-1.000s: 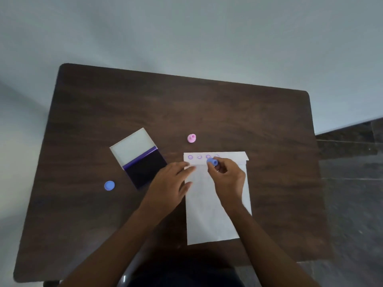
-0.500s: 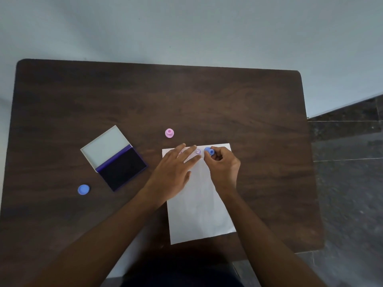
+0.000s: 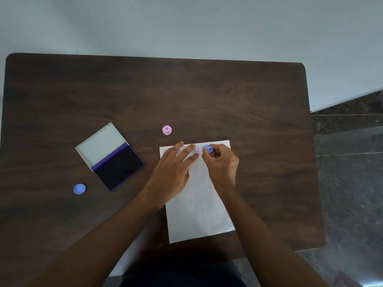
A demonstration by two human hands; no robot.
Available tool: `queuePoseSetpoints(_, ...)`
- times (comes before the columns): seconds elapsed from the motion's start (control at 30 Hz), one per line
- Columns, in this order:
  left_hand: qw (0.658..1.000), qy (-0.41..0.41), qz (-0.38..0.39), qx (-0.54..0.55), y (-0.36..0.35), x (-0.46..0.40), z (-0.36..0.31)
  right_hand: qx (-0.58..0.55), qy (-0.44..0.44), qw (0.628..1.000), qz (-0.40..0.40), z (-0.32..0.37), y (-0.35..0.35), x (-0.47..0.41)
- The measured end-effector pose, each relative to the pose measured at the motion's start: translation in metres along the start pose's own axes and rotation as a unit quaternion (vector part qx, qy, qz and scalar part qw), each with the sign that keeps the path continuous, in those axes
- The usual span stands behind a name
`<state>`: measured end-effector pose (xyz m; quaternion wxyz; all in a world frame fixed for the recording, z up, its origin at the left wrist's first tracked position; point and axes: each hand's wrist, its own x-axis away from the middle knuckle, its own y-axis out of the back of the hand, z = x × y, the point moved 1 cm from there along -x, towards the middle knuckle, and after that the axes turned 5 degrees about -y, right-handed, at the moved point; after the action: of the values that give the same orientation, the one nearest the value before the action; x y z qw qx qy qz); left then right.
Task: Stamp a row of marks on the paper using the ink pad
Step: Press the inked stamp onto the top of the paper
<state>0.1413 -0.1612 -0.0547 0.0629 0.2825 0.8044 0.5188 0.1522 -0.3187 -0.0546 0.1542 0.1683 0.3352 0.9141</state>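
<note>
Pinching the blue stamp (image 3: 207, 149) in my right hand (image 3: 222, 164), I am pressing it to the paper (image 3: 199, 204) just right of a smiley mark (image 3: 196, 149), further along than a second ago, so the row is growing. Flat, spread left hand (image 3: 172, 168) is pinning the sheet; ink pad (image 3: 118, 167) is lying open, leftward.

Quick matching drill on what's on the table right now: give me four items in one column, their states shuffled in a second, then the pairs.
1. blue stamp
2. pink stamp
3. ink pad
4. blue cap

A. lies alone, left of the pad
B. lid open
C. pinched in the right hand, on the paper
D. stands free beyond the paper's top edge

Pairs: 1-C, 2-D, 3-B, 4-A
</note>
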Motion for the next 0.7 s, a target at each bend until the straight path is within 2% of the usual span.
queuePoseSetpoints(0.7, 1.0, 0.01, -0.017, 0.005, 0.001, 0.0008, -0.0018, 0.017, -0.024, 0.999, 0.03, 0.0087, -0.0066, -0.0028)
